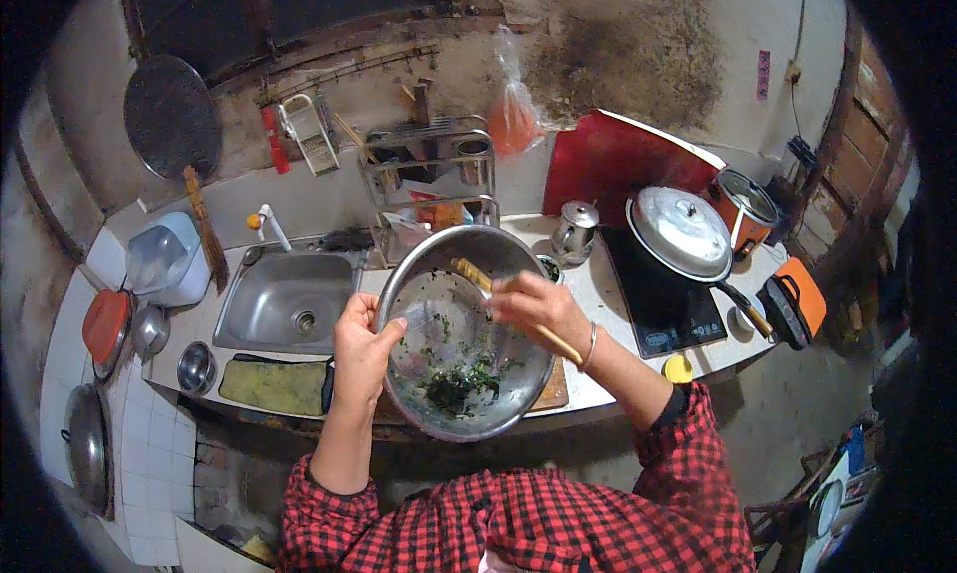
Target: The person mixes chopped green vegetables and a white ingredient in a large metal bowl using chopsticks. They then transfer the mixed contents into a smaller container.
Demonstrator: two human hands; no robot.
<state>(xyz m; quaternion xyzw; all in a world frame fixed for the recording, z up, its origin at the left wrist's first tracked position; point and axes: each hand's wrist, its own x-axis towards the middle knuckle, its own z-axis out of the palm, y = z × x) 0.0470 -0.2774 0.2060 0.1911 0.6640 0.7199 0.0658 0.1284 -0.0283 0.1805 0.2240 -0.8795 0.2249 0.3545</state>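
A large stainless steel bowl (532,393) is held tilted before me, over the counter's front edge. My left hand (366,341) grips its left rim, thumb on the inside. Chopped dark greens (457,387) are heaped low in the bowl, with bits scattered up its wall. My right hand (542,307) is closed around a slim wooden utensil (472,274), slanted over the bowl's upper right part. Blur and my fingers hide part of it, so its exact kind is unclear.
A steel sink (299,296) lies left, with a folded yellow-green cloth (273,387) before it. A cutting board (555,390) shows partly behind the bowl. At right, a lidded pan (680,233) sits on a black induction cooktop (658,311), its handle jutting forward. A wire rack (430,169) stands behind.
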